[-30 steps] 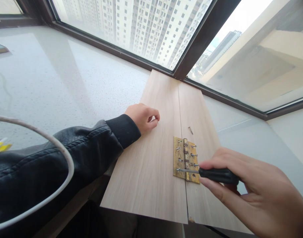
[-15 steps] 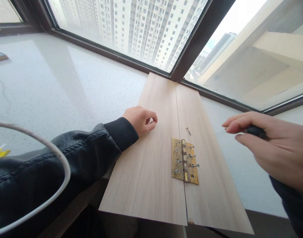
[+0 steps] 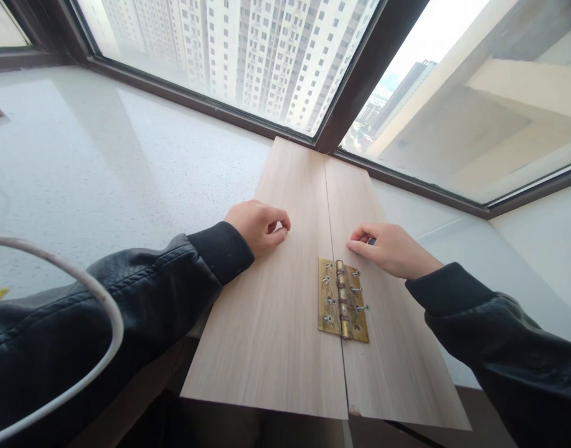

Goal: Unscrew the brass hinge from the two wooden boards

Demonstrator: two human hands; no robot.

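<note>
Right hand (image 3: pixel 390 249), curled round driver (image 3: pixel 372 241), swung back in to loose screw's spot; screw hidden, pickup likely. Left hand (image 3: pixel 257 227) half-curled, contents unclear. Hinge (image 3: pixel 342 302) bridged boards (image 3: pixel 266 348), one hole (image 3: pixel 357 328) bare.

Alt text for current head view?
A brass-coloured hinge, with screws sticking up from it, straddles the seam between two pale boards. The curled left hand is at the boards' left edge; the right hand, also curled, is just beyond the hinge. A dark window frame stands behind.
</note>
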